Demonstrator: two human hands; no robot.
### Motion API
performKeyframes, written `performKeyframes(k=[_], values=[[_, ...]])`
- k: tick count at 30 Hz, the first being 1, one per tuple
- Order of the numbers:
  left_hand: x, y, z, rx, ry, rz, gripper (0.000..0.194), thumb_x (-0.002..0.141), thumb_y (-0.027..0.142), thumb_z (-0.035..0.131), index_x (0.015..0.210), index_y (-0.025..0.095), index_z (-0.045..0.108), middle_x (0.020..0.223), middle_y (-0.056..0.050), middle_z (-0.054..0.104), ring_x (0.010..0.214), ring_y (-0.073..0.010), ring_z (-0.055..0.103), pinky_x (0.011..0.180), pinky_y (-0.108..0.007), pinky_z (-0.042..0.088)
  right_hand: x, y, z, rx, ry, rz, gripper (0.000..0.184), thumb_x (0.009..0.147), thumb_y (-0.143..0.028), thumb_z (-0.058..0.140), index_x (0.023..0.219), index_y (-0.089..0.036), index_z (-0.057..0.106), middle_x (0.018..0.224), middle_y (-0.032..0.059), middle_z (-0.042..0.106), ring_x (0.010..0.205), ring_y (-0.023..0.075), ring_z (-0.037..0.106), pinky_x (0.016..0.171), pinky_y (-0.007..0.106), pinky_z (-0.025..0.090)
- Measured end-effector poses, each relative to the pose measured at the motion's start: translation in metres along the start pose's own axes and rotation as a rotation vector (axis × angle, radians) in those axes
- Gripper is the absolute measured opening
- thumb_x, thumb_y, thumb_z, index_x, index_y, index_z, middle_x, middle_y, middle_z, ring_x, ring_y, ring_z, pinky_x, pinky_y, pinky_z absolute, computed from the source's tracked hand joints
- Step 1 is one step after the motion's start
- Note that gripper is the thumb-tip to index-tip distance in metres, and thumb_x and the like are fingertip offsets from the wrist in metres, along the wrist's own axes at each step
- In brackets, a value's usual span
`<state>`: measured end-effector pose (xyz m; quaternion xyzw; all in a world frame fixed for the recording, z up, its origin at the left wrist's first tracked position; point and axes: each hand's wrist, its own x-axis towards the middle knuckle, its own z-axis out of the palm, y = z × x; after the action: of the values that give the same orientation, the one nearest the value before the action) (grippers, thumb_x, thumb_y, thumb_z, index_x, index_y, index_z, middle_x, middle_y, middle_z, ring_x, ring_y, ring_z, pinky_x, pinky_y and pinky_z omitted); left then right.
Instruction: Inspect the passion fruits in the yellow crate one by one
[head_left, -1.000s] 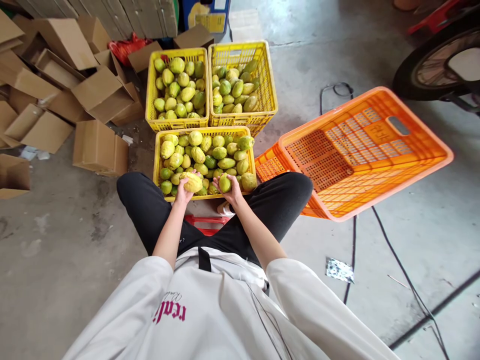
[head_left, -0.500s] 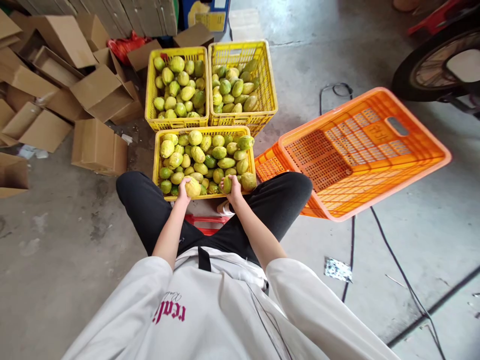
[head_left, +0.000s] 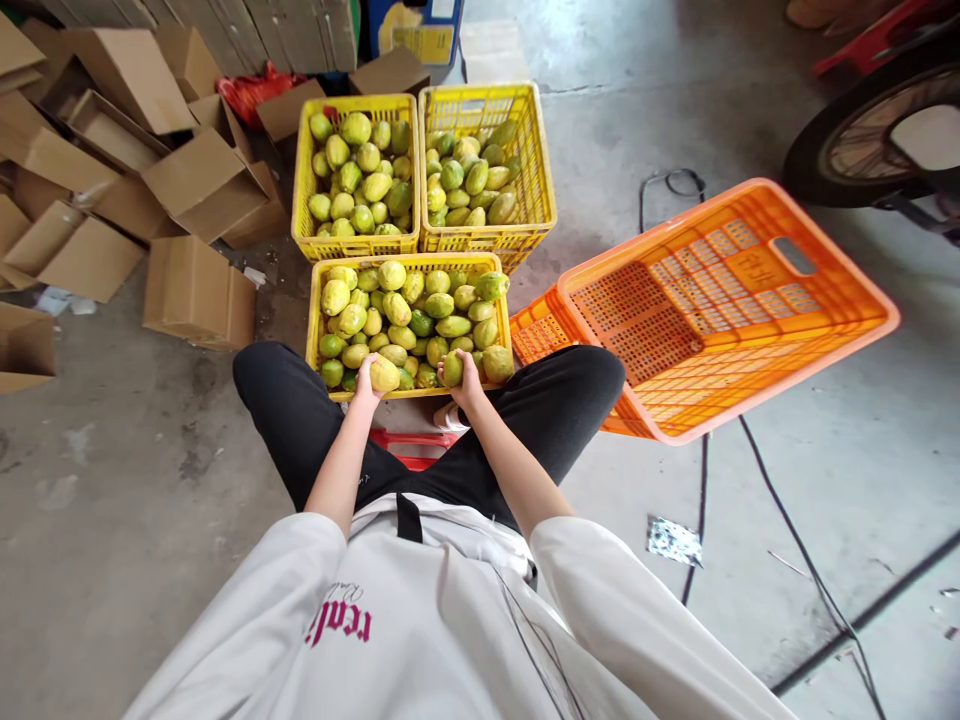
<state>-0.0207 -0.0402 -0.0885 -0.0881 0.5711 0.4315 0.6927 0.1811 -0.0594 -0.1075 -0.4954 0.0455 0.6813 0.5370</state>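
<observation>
Over the near edge of a full yellow crate (head_left: 312, 330), each of my hands has its fingers closed round one fruit. My left hand (head_left: 366, 384) grips a yellow papaya (head_left: 385, 375) from its left side. A greener papaya (head_left: 452, 370) is in my right hand (head_left: 471, 384), which wraps it from the right. Below and beyond them lie many yellow-green papayas (head_left: 396, 308), filling the crate close to its rim. The undersides of both held fruits are hidden from me.
Two more yellow crates of papayas, a left one (head_left: 300, 200) and a right one (head_left: 546, 200), stand behind. An orange crate (head_left: 750, 290) lies tilted at right, near a wheel (head_left: 817, 140) and black cables (head_left: 787, 525). Cardboard boxes (head_left: 187, 290) are heaped at left.
Both held papayas have turned slightly within my hands: the left one looks longer and the right one rounder. My hands stay in almost the same place.
</observation>
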Motion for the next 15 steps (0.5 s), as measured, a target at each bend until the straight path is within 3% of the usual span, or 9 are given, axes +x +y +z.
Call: performKeyframes(k=[2, 5, 7, 10, 15], values=[[-0.006, 0.001, 0.003, 0.018, 0.040, -0.004, 0.024, 0.088, 0.043, 0.063, 0.097, 0.021, 0.065, 0.081, -0.004, 0.070, 0.089, -0.0237, 0.074, 0.086, -0.038, 0.061, -0.004, -0.002, 0.004, 0.071, 0.001, 0.047, 0.019, 0.089, -0.040, 0.054, 0.087, -0.022, 0.059, 0.070, 0.0037, 0.068, 0.070, 0.0228, 0.073, 0.059, 0.034, 0.065], [-0.015, 0.001, 0.009, -0.007, -0.100, -0.043, 0.033, 0.095, 0.043, 0.051, 0.108, 0.017, 0.067, 0.095, -0.010, 0.075, 0.107, -0.0290, 0.073, 0.097, -0.048, 0.059, -0.010, -0.004, 0.010, 0.150, -0.022, 0.102, 0.018, 0.089, -0.036, 0.052, 0.094, -0.021, 0.061, 0.077, 0.0062, 0.072, 0.079, 0.0263, 0.075, 0.066, 0.039, 0.067], [-0.017, 0.000, 0.011, -0.030, -0.174, -0.038, 0.034, 0.095, 0.040, 0.051, 0.116, 0.017, 0.067, 0.103, -0.011, 0.076, 0.115, -0.0297, 0.071, 0.105, -0.052, 0.055, -0.012, -0.004, 0.012, 0.163, -0.043, 0.130, 0.015, 0.088, -0.031, 0.054, 0.096, -0.021, 0.062, 0.078, 0.0064, 0.073, 0.081, 0.0265, 0.075, 0.068, 0.039, 0.067], [-0.017, -0.001, 0.011, -0.055, -0.224, 0.009, 0.039, 0.093, 0.045, 0.059, 0.123, 0.021, 0.065, 0.115, -0.010, 0.076, 0.123, -0.0301, 0.067, 0.111, -0.054, 0.051, -0.014, -0.005, 0.013, 0.136, -0.043, 0.146, 0.013, 0.092, -0.029, 0.055, 0.096, -0.020, 0.063, 0.074, 0.0048, 0.072, 0.075, 0.0230, 0.074, 0.064, 0.033, 0.066], [-0.016, 0.003, 0.008, -0.084, -0.212, 0.074, 0.029, 0.093, 0.046, 0.060, 0.111, 0.024, 0.065, 0.114, -0.008, 0.075, 0.131, -0.0290, 0.062, 0.116, -0.054, 0.047, -0.017, -0.009, 0.012, 0.067, -0.025, 0.150, 0.021, 0.095, -0.037, 0.056, 0.094, -0.019, 0.067, 0.066, 0.0011, 0.068, 0.056, 0.0141, 0.062, 0.046, 0.021, 0.055]])
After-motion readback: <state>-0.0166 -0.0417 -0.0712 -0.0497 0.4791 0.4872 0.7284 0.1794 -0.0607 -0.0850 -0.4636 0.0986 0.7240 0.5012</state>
